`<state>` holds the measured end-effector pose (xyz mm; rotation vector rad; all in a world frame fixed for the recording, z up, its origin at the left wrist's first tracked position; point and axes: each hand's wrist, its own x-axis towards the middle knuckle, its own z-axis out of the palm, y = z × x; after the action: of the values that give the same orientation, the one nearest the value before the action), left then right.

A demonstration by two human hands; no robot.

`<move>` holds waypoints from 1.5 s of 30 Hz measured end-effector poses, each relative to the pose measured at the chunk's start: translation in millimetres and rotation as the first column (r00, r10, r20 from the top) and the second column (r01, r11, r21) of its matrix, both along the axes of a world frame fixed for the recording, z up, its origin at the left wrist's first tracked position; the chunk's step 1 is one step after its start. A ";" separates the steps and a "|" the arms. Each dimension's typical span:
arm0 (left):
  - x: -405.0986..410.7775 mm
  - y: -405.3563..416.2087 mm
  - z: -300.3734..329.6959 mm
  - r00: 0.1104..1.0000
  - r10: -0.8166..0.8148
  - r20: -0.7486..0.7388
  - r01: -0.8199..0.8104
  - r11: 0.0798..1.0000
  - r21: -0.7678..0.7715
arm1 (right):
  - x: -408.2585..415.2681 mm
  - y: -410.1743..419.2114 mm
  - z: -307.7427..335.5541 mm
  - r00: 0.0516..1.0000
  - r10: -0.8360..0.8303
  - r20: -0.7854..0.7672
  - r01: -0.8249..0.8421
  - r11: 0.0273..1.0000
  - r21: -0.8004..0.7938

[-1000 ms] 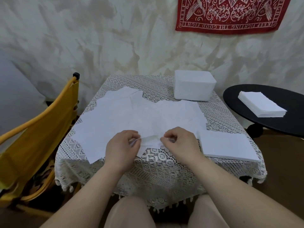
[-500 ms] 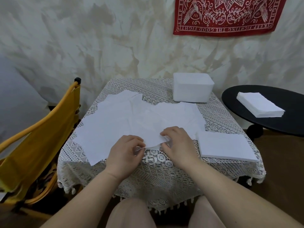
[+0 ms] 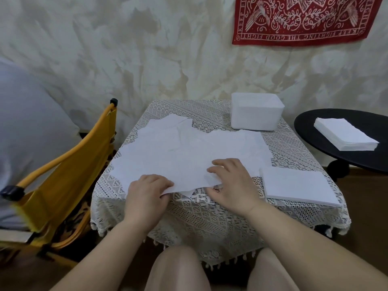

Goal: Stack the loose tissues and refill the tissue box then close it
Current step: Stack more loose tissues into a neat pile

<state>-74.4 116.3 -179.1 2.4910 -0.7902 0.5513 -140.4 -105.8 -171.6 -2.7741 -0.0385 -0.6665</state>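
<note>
While both hands pinch near edge of one thin white tissue (image 3: 189, 181), left hand (image 3: 147, 191) curled, right hand (image 3: 230, 182) fingers on top, thumb under. Loose tissues (image 3: 184, 148) overlap on lace tablecloth (image 3: 210, 213). Two flat stacks (image 3: 298, 186) (image 3: 344, 136). One white tissue box (image 3: 257, 111) behind. Yellow chair (image 3: 69, 166) left.

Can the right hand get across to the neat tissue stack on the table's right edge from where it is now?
Probably yes. The right hand pinches a loose tissue at the front edge, and the neat tissue stack lies just beside it on the lace-covered table, with only bare cloth between them.
</note>
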 end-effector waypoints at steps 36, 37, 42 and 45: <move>-27.5 -27.9 -5.2 0.977 -0.199 -0.076 0.201 0.979 0.021 | -52.0 0.8 -12.3 0.993 0.101 0.069 -0.082 0.970 -0.227; -26.6 -26.5 -4.4 0.978 -0.198 -0.061 0.199 0.980 0.015 | -52.2 0.3 -11.8 0.991 0.106 0.081 -0.088 0.977 -0.197; -20.3 -19.6 9.2 0.991 -0.114 0.075 0.122 0.986 -0.116 | -54.1 -3.0 5.9 0.987 0.053 0.151 -0.059 0.998 0.036; -17.0 -25.9 28.9 0.989 -0.099 0.106 0.117 0.978 -0.175 | -53.0 -14.6 22.4 0.980 -0.034 0.198 -0.003 0.983 0.184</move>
<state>-91.4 90.4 -150.3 2.2555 -0.8660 0.6780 -193.4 -120.4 -149.2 -2.5252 0.0028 -0.9040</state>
